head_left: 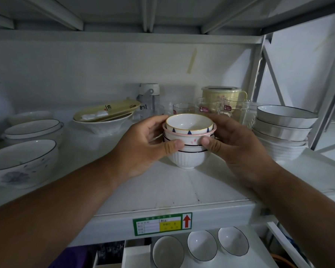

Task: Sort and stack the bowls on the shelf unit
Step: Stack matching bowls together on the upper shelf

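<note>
A stack of small bowls (pixel 189 140) stands in the middle of the white shelf (pixel 162 190). Its top bowl (pixel 190 122) is white with blue triangles and a yellow rim, a pink-rimmed bowl sits under it, then black-rimmed ones, and a ribbed white bowl (pixel 188 160) is at the bottom. My left hand (pixel 143 144) grips the stack's left side, thumb on the front. My right hand (pixel 232 142) grips its right side the same way. The bottom bowl rests on the shelf.
A stack of black-rimmed bowls (pixel 284 130) stands at the right. Black-rimmed bowls (pixel 33 130) and a flowered bowl (pixel 21 163) sit at the left. A yellow dish on a white bowl (pixel 103 118), glasses (pixel 205 109) and a lidded cup stand behind. Three bowls (pixel 201 246) lie on the lower shelf.
</note>
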